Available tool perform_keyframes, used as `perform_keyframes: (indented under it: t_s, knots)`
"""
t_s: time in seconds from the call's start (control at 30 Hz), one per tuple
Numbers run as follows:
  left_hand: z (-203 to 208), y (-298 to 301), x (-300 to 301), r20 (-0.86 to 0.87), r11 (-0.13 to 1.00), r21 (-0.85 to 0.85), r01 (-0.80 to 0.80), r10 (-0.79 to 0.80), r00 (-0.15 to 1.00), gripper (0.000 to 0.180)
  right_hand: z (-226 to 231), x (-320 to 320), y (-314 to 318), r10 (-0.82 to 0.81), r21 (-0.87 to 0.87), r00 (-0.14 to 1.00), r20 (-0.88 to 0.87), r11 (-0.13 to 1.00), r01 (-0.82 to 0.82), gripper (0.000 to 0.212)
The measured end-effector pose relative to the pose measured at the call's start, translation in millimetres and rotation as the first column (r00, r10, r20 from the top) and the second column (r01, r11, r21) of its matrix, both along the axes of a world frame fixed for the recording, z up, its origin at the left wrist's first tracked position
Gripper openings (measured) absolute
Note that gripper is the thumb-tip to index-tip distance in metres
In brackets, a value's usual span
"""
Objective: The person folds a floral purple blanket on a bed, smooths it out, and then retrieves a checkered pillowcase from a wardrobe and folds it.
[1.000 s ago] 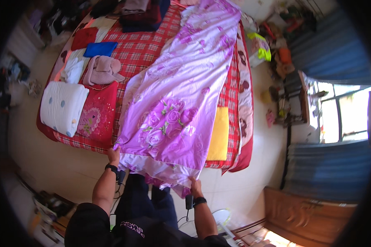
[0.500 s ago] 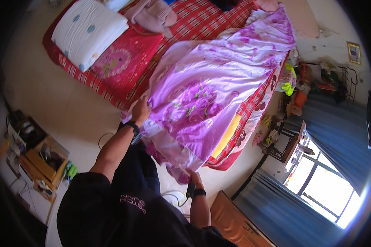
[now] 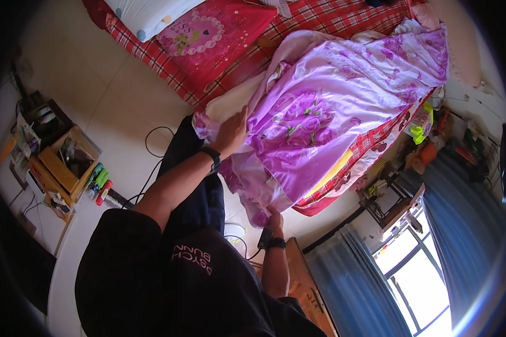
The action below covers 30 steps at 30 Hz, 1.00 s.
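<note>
left hand (image 3: pixel 231 133) and right hand (image 3: pixel 275 221) are clenched on the purple floral sheet (image 3: pixel 315 121) (probably light, soft, slippery), best gripped at its near corners.

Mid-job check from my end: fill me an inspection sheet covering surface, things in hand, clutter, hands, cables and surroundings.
Surface: bed with red plaid cover, partly covered.
Things in hand: purple floral cloth, wrinkled, spread over the bed, near end hanging past its edge; overlaps a yellow cloth.
Clutter: white dotted bundle and red printed piece on the bed; cardboard box and bottles at left.
Hands: left hand and right hand each grip the purple cloth's near end.
Cables: looped black cable near left forearm; another cable by right wrist.
Surroundings: blue curtains, bright window.
</note>
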<state>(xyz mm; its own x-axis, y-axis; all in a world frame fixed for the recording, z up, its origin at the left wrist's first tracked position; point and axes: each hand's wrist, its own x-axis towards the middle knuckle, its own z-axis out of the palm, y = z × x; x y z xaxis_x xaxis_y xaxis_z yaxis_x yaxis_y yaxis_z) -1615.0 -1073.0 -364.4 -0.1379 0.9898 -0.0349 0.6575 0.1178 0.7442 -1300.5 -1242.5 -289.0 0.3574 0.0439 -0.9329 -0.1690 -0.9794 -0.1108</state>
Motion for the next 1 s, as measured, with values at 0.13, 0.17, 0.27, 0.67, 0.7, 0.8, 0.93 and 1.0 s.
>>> perform_keyframes:
  t_s: [0.13,0.17,0.27,0.67,0.7,0.8,0.93,1.0]
  knots:
    - [7.3,3.9,-22.6,-0.160,0.993,-0.045,0.109,-0.115,0.980,0.048,6.8,-17.3,6.8,0.092,-0.027,0.990,0.108,0.996,-0.089,0.035]
    - [7.0,2.1,-23.4,-0.110,0.993,-0.044,0.114,-0.118,0.987,0.040,6.5,-19.4,7.8,0.092,-0.033,0.990,0.105,0.995,-0.089,0.035]
    - [-9.1,-11.1,-8.6,0.035,0.993,-0.069,0.091,-0.089,0.995,0.032,6.8,-20.9,8.4,0.057,-0.028,0.994,0.088,0.998,-0.055,0.037]
    - [-11.0,-4.5,-9.8,0.009,0.884,-0.295,-0.362,0.381,0.924,0.055,6.9,-27.5,5.7,0.088,0.008,0.994,0.063,0.996,-0.089,0.035]
    - [-15.7,-5.1,-12.8,-0.008,0.868,-0.292,-0.401,0.417,0.909,0.059,7.5,-26.6,6.3,0.103,-0.013,0.992,0.066,0.995,-0.103,0.035]
    - [-29.2,-14.4,-18.1,0.042,0.799,-0.520,-0.301,0.376,0.926,0.060,12.0,-28.7,12.5,0.089,-0.040,0.993,0.080,0.995,-0.086,0.032]
    - [-85.1,-39.3,-22.2,0.494,0.837,-0.474,-0.272,0.509,0.705,0.065,11.5,-28.2,20.0,0.110,-0.099,0.992,0.056,0.990,-0.104,0.032]
    - [-77.9,-34.6,-25.2,0.548,0.821,-0.517,-0.242,0.535,0.643,0.059,9.6,-28.7,18.0,0.055,-0.063,0.997,0.045,0.997,-0.052,0.034]
